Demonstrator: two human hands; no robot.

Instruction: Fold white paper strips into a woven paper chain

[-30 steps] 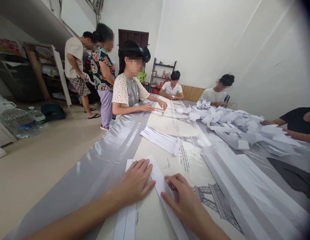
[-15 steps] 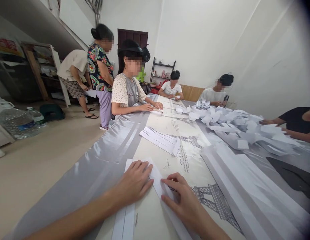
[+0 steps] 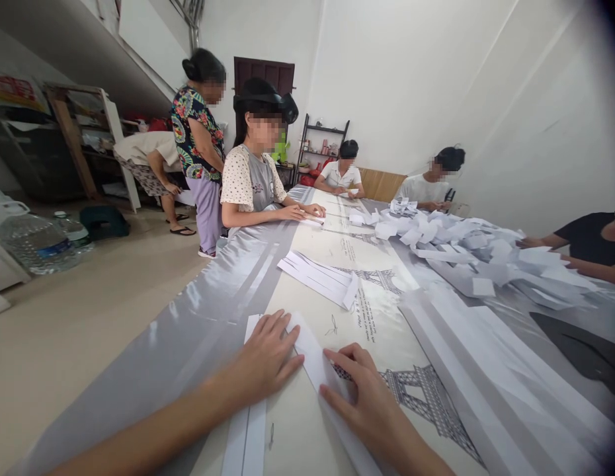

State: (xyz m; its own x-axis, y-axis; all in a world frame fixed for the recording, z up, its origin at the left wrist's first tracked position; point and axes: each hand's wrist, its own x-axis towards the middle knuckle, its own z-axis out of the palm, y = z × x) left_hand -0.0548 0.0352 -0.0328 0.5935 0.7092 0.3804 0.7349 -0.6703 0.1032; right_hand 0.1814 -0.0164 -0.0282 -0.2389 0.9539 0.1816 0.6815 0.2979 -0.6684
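A long white paper strip [image 3: 312,357] lies slantwise between my hands on the patterned tablecloth. My left hand [image 3: 274,354] lies flat and open, its fingertips over the strip's far end. Beneath that hand and toward me run other narrow white strips [image 3: 252,430], side by side. My right hand [image 3: 360,390] touches the slanted strip along its right side, with thumb and forefinger curved and apart. Part of the strip is hidden under this hand. Farther up the table is a flat bundle of white strips [image 3: 317,277].
Long folded white sheets [image 3: 466,370] are on my right, beside a dark flat piece [image 3: 580,347]. Beyond them spreads a heap of paper pieces [image 3: 466,244]. Several people sit around the table; one person [image 3: 201,132] stands at the left and another bends over behind. Water bottles [image 3: 37,241] stand on the floor.
My left fingers have shifted slightly left and away from me at the strip's end. My right hand has barely moved. The person at the back left has bent lower.
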